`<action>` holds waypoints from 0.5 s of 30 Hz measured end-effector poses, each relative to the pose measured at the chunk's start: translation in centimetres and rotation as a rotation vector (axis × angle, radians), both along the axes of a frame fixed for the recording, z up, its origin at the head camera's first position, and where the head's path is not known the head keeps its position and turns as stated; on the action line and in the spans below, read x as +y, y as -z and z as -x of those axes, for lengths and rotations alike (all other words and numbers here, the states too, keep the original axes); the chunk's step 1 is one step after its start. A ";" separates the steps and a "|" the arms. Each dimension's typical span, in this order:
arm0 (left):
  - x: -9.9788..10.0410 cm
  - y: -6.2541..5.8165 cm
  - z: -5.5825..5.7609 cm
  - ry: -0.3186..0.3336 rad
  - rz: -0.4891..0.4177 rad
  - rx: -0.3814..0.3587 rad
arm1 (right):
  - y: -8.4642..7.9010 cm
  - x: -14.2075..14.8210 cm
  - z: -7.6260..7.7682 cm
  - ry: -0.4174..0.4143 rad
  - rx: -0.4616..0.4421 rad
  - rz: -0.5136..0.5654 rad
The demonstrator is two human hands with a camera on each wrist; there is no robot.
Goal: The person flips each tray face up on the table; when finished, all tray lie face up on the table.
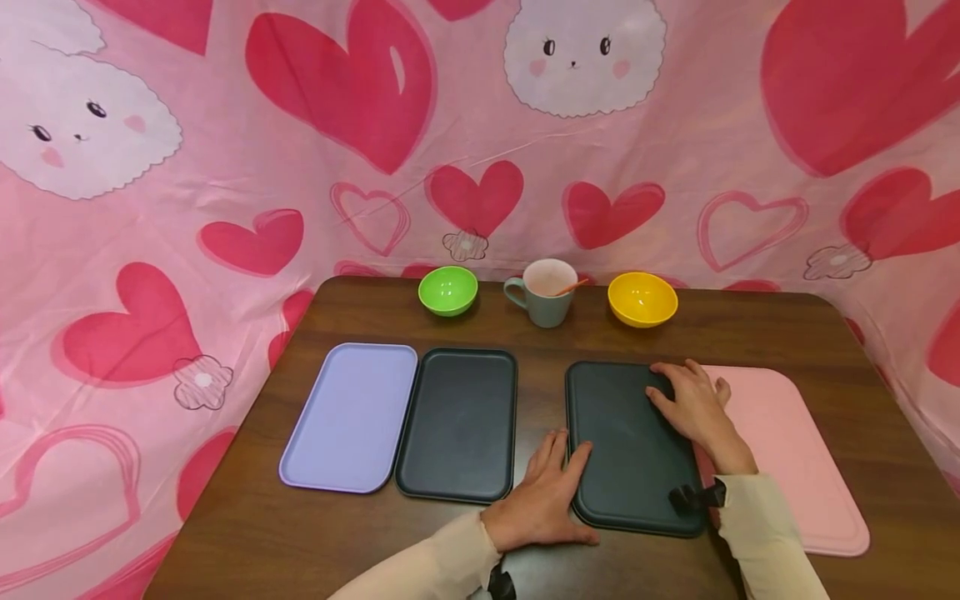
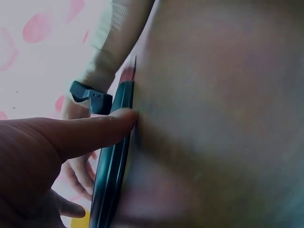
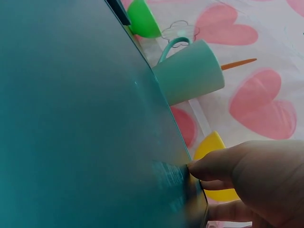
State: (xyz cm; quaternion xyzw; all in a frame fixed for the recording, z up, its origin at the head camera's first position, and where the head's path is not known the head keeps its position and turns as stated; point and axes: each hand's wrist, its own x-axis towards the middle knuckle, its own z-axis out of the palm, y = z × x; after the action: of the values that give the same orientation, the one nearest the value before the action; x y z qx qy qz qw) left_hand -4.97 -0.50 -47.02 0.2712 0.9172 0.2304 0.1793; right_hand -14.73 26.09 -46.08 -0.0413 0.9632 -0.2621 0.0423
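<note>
the dark green tray (image 1: 626, 446) over there lies on the brown table (image 1: 262, 533), toward four o'clock of its middle, with the pink board (image 1: 787, 467) at its three o'clock side. i'd judge it light and stiff, probably hard plastic: smooth, so a bit slippery, and not easily broken. the surest hold looks to be the edge, taken at two opposite corners rather than by the flat face. the left hand (image 1: 547, 500) is at eight o'clock on it, fingers spread and thumb stretched out; the right hand (image 1: 696, 408) is at two, fingers spread and only slightly bent, none curled round the edge as far as i can see.

the left wrist view gives what the head view can't: the tray's side nearly edge-on, with a ridge running along it and the thumb laid against it. only the head view takes in the lilac tray (image 1: 352, 421) and black tray (image 1: 459, 425), out toward nine o'clock.
</note>
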 end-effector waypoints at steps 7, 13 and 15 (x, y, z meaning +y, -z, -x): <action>0.3 0.3 0.7 -0.002 0.042 0.049 | 0.1 -0.1 0.0 0.004 0.010 0.012; 0.4 0.4 1.0 0.014 0.077 0.110 | 0.2 0.0 -0.1 0.007 0.020 0.020; 0.4 0.3 1.1 0.011 0.072 0.116 | 0.2 0.0 -0.1 0.006 0.026 0.022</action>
State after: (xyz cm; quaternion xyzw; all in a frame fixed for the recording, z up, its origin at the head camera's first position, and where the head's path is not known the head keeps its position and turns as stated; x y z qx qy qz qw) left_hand -6.04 -0.10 -47.35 0.2824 0.9322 0.1801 0.1369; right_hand -14.61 26.08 -46.24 -0.0423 0.9609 -0.2722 0.0286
